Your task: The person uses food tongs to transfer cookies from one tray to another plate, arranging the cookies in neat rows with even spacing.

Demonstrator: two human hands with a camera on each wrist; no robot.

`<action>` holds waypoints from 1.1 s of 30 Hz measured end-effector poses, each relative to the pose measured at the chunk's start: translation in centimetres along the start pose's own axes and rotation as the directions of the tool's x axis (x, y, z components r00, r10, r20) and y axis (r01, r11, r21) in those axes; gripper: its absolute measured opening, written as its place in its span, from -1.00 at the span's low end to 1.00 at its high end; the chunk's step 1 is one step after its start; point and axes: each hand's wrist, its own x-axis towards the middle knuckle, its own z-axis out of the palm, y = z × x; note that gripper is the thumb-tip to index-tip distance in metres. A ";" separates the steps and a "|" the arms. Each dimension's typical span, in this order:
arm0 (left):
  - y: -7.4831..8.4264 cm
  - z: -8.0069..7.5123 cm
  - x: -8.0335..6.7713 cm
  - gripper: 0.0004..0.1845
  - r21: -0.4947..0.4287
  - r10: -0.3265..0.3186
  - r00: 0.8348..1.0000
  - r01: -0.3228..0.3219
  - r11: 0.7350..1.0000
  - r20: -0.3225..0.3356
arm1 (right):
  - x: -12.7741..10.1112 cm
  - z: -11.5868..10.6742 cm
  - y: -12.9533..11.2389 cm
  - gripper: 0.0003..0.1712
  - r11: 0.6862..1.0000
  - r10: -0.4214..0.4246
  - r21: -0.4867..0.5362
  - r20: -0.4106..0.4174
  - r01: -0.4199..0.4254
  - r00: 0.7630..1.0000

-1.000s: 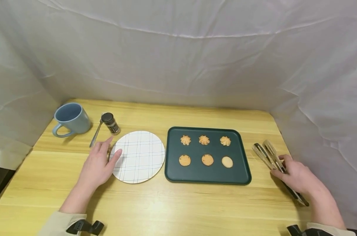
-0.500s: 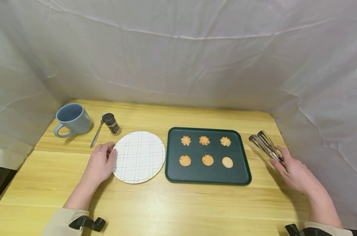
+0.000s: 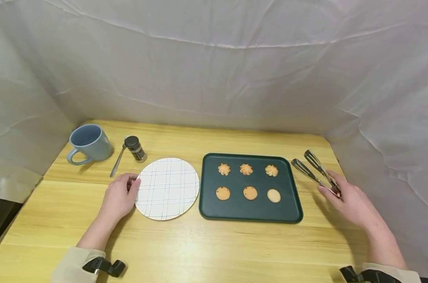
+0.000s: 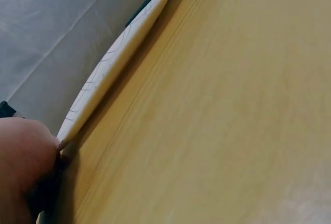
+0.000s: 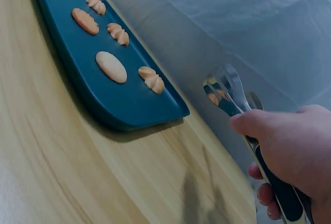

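Holding a pair of metal tongs (image 3: 314,169), the right hand (image 3: 351,204) has its fingers curled round the dark handle end, and the 2 metal arms of the tongs stand slightly apart, lifted off the tabletop (image 3: 206,243) and pointing up and away over the spot just right of the tray (image 3: 291,212). From the right wrist view the thumb lies along the top of the tongs (image 5: 230,92) while the other fingers (image 5: 264,195) wrap underneath, so this grip is closed firmly on the tool.

On the other side, the left hand (image 3: 119,196) rests on the tabletop at the left edge of the white checked plate (image 3: 168,188). Its fingers are curled, and the fingertips pinch the rim; the left wrist view shows the plate (image 4: 111,66) edge-on with the hand (image 4: 26,167) touching its near end.

Beside the plate, almost touching it, sits the dark green tray with 6 cookies (image 3: 249,181) in 2 rows of 3: swirled ones at the back, flat round ones in front. Farther left stand a blue mug (image 3: 88,143), a small jar with a black lid (image 3: 135,148) and a spoon (image 3: 117,162) lying beside the jar. White sheeting hangs behind and to both sides.
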 end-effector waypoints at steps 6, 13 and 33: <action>-0.1 0.0 0.0 -0.71 0.011 -0.007 1.000 0.007 1.000 -0.016 | 0.4 0.1 -1.0 -0.34 0.997 -0.069 0.036 -0.041 0.071 0.997; -0.3 -0.2 0.2 -0.71 0.039 -0.055 0.998 0.055 0.998 0.000 | 0.6 -0.4 -3.0 -0.35 0.995 -0.090 0.047 0.001 0.090 0.996; 0.1 -0.4 0.2 -0.67 -0.095 -0.115 0.992 0.110 0.989 -0.049 | 3.3 1.6 -9.3 -0.26 0.990 -0.134 -0.032 0.129 0.139 0.983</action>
